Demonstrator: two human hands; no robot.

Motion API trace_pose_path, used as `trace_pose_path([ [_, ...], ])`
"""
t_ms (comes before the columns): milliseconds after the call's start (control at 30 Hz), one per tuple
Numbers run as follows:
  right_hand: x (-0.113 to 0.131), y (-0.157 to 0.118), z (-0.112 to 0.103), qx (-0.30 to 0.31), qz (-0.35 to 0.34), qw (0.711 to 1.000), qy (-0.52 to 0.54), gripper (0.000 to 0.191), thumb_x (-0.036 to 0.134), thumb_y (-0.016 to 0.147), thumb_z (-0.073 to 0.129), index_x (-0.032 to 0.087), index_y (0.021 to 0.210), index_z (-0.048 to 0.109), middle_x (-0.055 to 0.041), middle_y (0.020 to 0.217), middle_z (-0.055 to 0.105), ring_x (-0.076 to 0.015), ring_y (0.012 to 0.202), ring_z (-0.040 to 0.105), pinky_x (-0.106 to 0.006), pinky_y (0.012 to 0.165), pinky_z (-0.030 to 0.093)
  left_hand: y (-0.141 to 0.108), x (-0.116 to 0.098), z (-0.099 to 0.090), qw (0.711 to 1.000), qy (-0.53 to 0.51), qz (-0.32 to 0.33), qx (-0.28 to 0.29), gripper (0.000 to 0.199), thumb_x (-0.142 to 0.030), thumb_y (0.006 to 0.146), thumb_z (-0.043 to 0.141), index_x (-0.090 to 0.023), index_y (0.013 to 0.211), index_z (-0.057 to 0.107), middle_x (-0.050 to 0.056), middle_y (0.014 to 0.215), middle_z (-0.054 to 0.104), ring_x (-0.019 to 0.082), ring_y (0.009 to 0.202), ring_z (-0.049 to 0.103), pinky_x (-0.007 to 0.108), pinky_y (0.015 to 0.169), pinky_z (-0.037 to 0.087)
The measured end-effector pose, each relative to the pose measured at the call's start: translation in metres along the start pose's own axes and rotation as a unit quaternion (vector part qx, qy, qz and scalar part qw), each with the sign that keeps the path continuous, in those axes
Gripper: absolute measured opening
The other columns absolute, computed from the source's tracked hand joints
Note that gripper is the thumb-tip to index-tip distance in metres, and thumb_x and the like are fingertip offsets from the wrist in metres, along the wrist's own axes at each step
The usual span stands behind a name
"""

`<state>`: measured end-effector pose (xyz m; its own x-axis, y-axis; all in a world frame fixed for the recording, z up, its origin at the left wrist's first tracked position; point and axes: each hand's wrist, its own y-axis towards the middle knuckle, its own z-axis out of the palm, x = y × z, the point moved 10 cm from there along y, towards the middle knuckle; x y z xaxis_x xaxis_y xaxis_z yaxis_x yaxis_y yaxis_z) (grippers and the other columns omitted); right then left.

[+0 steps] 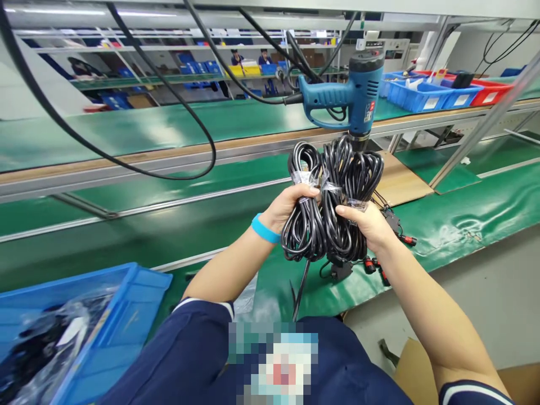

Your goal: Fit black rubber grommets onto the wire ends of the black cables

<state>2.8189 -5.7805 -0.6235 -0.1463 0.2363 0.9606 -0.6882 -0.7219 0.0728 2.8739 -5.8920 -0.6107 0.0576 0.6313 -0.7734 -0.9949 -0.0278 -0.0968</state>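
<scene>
Three coiled black cable bundles, each bound with clear wrap, are held up side by side over the bench. My left hand [284, 207] is closed round the left cable bundle [302, 233], its thumb across the wrap. The right cable bundle [366, 174] is gripped by my right hand [371, 222], whose thumb reaches toward the middle cable bundle [337, 228]. Fingers behind the coils are hidden. A cable end [301, 292] dangles below the left coil. Just behind the coils hangs a blue heat gun [363, 93], nozzle down. Red-and-black connectors [408, 240] lie on the bench near my right wrist.
A blue bin [139, 304] with black parts and plastic bags stands at the lower left. Brown cardboard [403, 180] lies on the green bench [468, 219]. Blue trays [415, 98] and a red tray [495, 93] sit on the shelf. Black cords [169, 93] loop overhead; people sit far behind.
</scene>
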Motion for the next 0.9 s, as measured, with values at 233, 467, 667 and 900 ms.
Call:
trace_pose_path([
  [233, -0.017, -0.013, -0.051, -0.124, 0.040, 0.984, 0.122, 0.042, 0.044, 0.060, 0.093, 0.019, 0.085, 0.072, -0.0009, 0.078, 0.075, -0.0175, 0.064, 0.068, -0.031, 0.066, 0.060, -0.029, 0.042, -0.121, 0.988, -0.012, -0.054, -0.147, 0.049, -0.008, 0.074, 0.061, -0.011, 0.123, 0.066, 0.009, 0.103, 0.078, 0.015, 0.073, 0.074, 0.022, 0.064, 0.062],
  [467, -0.013, -0.023, -0.076, -0.156, 0.013, 0.979, 0.130, 0.044, 0.044, 0.060, 0.094, 0.020, 0.090, 0.074, 0.0010, 0.082, 0.075, -0.0155, 0.066, 0.069, -0.028, 0.065, 0.062, -0.051, 0.123, -0.213, 0.965, 0.026, -0.069, -0.254, 0.048, -0.003, 0.069, 0.078, -0.011, 0.114, 0.064, 0.004, 0.069, 0.072, 0.017, 0.057, 0.071, 0.024, 0.054, 0.060],
  [667, -0.022, -0.029, -0.079, -0.141, 0.024, 0.988, 0.063, 0.039, 0.044, 0.069, 0.090, 0.019, 0.095, 0.076, -0.0031, 0.088, 0.077, -0.0172, 0.070, 0.071, -0.028, 0.068, 0.061, -0.052, 0.152, -0.225, 0.966, -0.013, -0.063, -0.250, 0.046, -0.004, 0.071, 0.076, -0.012, 0.114, 0.063, 0.000, 0.063, 0.069, 0.016, 0.056, 0.070, 0.023, 0.055, 0.059],
  [900, -0.073, -0.039, -0.064, -0.086, 0.088, 0.992, 0.021, 0.046, 0.043, 0.067, 0.092, 0.018, 0.102, 0.075, -0.0071, 0.099, 0.077, -0.0240, 0.082, 0.073, -0.035, 0.077, 0.061, -0.040, 0.123, -0.183, 0.985, -0.109, -0.050, -0.127, 0.063, -0.013, 0.071, 0.060, -0.006, 0.134, 0.060, 0.013, 0.114, 0.077, 0.019, 0.097, 0.076, 0.024, 0.085, 0.060],
])
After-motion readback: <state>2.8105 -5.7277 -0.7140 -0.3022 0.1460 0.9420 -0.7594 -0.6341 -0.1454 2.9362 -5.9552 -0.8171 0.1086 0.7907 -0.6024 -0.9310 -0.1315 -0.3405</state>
